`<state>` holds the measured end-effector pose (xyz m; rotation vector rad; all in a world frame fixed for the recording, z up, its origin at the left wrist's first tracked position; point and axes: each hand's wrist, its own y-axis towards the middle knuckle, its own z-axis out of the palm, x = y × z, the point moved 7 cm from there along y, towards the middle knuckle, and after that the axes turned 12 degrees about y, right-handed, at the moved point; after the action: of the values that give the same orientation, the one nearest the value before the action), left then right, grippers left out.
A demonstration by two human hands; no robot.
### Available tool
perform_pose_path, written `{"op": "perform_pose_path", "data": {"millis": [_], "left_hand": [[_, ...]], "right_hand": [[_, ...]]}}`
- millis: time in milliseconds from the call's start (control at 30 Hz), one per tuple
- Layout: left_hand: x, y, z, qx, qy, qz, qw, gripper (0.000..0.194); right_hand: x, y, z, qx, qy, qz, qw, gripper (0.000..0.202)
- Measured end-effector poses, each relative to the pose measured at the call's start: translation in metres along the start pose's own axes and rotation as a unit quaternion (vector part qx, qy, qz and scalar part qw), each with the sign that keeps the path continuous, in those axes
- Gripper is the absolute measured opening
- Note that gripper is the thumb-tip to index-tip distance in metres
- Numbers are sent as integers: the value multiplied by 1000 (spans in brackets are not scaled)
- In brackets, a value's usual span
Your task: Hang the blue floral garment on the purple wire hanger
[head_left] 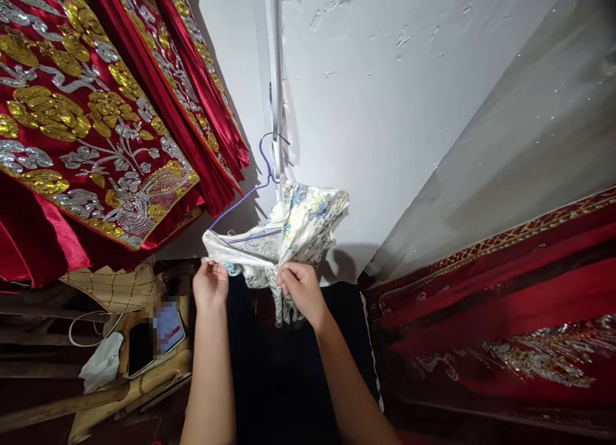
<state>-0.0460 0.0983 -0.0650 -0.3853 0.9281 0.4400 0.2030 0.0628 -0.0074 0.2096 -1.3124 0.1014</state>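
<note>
A white floral garment (pixel 308 217) with blue and yellow flowers hangs on a thin purple wire hanger (pixel 245 196), whose hook catches on a narrow fixture at the wall. The garment is partly spread, and part of the hanger shows inside its opening. My left hand (pixel 210 281) pinches the fabric edge at the lower left. Near the middle front, my right hand (pixel 301 287) grips the same garment with thumb and fingers closed on it. Folded cloth dangles below my right hand.
Red cloths with gold and silver sequins (pixel 86 111) hang at upper left. Another red embroidered cloth (pixel 505 342) lies at right. A wooden stool (pixel 144 387) at lower left bears a phone-like device (pixel 168 326) and a crumpled white tissue (pixel 102 361). The white wall (pixel 375 111) stands ahead.
</note>
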Motion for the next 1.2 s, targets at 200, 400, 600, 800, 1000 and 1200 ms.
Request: {"op": "perform_pose_path", "data": {"millis": [200,400,600,800,1000,1200], "left_hand": [[65,-17,0,64,246,-13,967,11],[75,-34,24,167,347,22,923,24],[50,-73,74,267,347,80,895,29],[40,-127,119,371,333,75,864,26],[-5,-151,137,361,348,180,847,24],[-11,-128,111,350,385,137,843,48]], "right_hand": [[-18,0,-34,-71,32,11,997,27],[-49,-4,-125,-188,-57,122,973,25],[-68,-16,-169,-183,-150,189,953,26],[-57,1,-109,-102,-87,132,982,57],[-17,-1,-18,26,137,44,989,64],[29,-9,16,236,2,53,970,28]]}}
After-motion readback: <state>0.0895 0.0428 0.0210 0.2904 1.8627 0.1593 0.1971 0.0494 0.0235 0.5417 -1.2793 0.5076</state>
